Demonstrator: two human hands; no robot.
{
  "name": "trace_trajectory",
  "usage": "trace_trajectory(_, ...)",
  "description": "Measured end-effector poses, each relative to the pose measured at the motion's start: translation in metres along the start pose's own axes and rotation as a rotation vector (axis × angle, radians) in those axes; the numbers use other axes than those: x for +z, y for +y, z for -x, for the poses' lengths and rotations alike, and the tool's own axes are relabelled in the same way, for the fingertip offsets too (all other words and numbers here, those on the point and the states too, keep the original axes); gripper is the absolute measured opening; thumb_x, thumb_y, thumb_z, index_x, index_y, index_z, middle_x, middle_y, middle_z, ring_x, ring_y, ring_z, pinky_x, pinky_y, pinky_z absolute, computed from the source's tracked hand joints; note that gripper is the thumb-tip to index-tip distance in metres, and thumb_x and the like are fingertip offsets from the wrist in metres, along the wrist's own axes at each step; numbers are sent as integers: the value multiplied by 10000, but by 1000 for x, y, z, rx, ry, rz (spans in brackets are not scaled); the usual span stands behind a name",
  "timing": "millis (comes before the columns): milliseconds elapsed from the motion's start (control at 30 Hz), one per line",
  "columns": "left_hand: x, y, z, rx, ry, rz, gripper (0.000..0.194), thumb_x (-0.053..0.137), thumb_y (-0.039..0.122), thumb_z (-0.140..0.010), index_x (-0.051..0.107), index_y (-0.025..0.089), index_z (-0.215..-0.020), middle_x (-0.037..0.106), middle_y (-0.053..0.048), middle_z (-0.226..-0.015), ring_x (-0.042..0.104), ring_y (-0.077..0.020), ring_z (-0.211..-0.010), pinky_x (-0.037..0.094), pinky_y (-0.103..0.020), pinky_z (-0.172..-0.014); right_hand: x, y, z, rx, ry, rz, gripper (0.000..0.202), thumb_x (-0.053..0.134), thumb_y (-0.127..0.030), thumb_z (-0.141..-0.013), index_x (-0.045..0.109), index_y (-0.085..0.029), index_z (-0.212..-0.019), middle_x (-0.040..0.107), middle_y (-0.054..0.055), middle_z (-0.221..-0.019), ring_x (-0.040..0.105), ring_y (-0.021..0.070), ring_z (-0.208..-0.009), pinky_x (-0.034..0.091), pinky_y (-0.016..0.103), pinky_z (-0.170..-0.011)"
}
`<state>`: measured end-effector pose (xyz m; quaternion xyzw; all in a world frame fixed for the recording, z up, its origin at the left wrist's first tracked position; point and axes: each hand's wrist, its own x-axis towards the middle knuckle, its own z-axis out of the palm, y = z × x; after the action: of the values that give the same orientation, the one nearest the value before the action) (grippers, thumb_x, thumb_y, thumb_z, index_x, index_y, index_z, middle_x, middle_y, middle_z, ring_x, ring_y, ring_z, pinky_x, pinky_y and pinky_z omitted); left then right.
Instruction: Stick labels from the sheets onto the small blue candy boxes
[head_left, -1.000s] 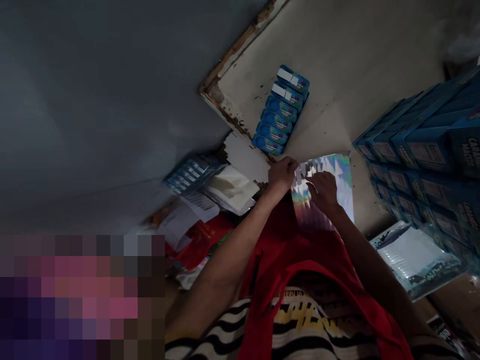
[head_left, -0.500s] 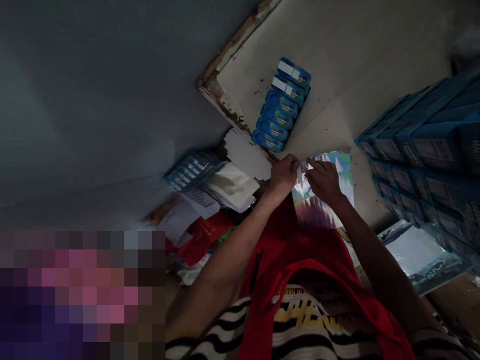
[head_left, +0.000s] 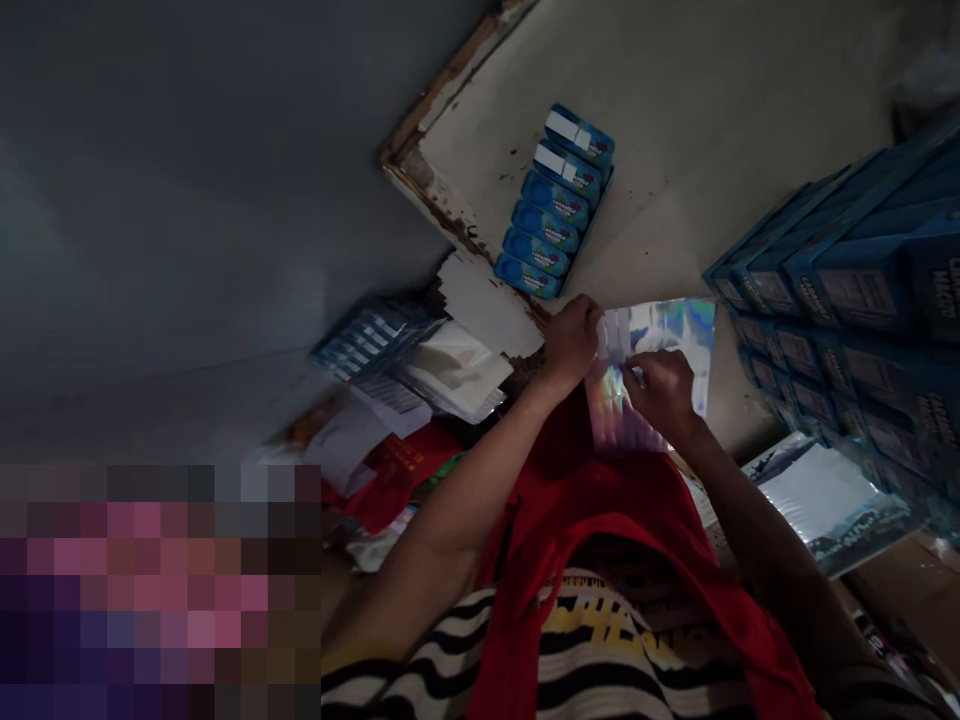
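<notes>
A shiny rainbow-silver sheet (head_left: 679,335) lies at the table's near edge, above my red apron. My left hand (head_left: 571,338) is closed on its upper left corner. A pale strip (head_left: 616,335) shows on the sheet between my hands. My right hand (head_left: 666,385) rests over the middle of the sheet, thumb and forefinger pinched at the strip's lower end; whatever is between the fingertips is too small to make out. Beyond my hands stands a row of several blue boxes (head_left: 551,220); the two farthest carry white strips on top.
Stacked blue boxes (head_left: 847,300) rise on the right. Below them lies a plastic-wrapped packet (head_left: 817,495). Papers and a pale packet (head_left: 457,370) are piled at left, beside a red bag (head_left: 409,465). The table's edge (head_left: 420,100) is chipped. A blurred block covers the lower left.
My right hand has moved down and slightly right, away from my left hand. The pale strip between them now shows more plainly. The whole view has shifted slightly.
</notes>
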<state>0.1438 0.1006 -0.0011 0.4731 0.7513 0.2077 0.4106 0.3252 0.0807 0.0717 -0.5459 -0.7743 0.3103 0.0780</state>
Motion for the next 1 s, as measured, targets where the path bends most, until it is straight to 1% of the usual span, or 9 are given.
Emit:
trace_trajectory(133,18,5,-14,96,32,79,153,571,253,-1016,715,210,-1044,723,-127,-1234,629,-279,-1268,454,-408,-1141,-45,-30,7,325,121,-334,197,752,-433,-906,711,-273,-798,504,-55,-534,466,162,-519,373,318,-586)
trace_trajectory(233,15,17,-9,83,76,273,308,582,414,-1046,723,210,-1229,650,-139,-1467,528,-274,-1464,422,-422,-1223,-65,-43,-6,459,180,-644,247,828,-448,-820,693,-252,-754,454,-73,-544,384,124,-513,305,276,-516)
trace_trajectory(300,4,27,1,-49,19,528,479,497,589,-1062,736,202,-1211,709,-147,-1385,623,-276,-1373,516,-427,-1136,-65,-44,-20,515,183,-827,296,866,-453,-749,674,-230,-721,464,-70,-570,362,103,-524,291,259,-502)
trace_trajectory(433,-22,45,15,-358,-240,1080,749,451,863,-941,737,177,-1035,797,-143,-1042,775,-284,-1043,637,-428,-914,-50,-40,-44,704,170,-1033,330,883,-436,-622,655,-212,-704,452,-84,-566,303,74,-489,277,230,-419)
trace_trajectory(533,-34,52,14,-424,-183,1257,674,698,852,-787,683,192,-922,771,-78,-891,786,-254,-902,655,-409,-850,-41,-39,-52,796,152,-1047,323,875,-421,-600,669,-208,-726,449,-93,-544,307,72,-488,333,212,-393)
trace_trajectory(633,-36,55,12,-381,-120,1233,578,952,613,-619,643,194,-869,747,-22,-833,775,-209,-813,651,-347,-779,-39,-41,-55,819,159,-1082,338,896,-419,-575,676,-207,-721,480,-95,-547,328,69,-507,490,232,-459)
trace_trajectory(733,-39,55,14,-349,-58,1170,484,950,509,-653,647,195,-862,753,-15,-825,776,-191,-786,626,-287,-706,-38,-46,-57,823,162,-1053,336,902,-434,-594,695,-199,-715,490,-91,-555,363,65,-513,563,262,-537)
trace_trajectory(867,-61,48,5,-231,77,993,340,875,481,-752,698,203,-834,740,-9,-775,745,-178,-722,592,-271,-660,-29,-58,-75,743,204,-988,326,876,-465,-672,737,-181,-750,563,-54,-623,402,73,-538,449,223,-478)
trace_trajectory(1000,-104,35,-34,-71,275,646,196,848,384,-791,768,207,-814,755,-12,-788,708,-167,-753,555,-265,-729,-11,-72,-125,610,229,-878,294,822,-460,-722,766,-176,-773,617,-26,-662,475,99,-576,420,225,-502)
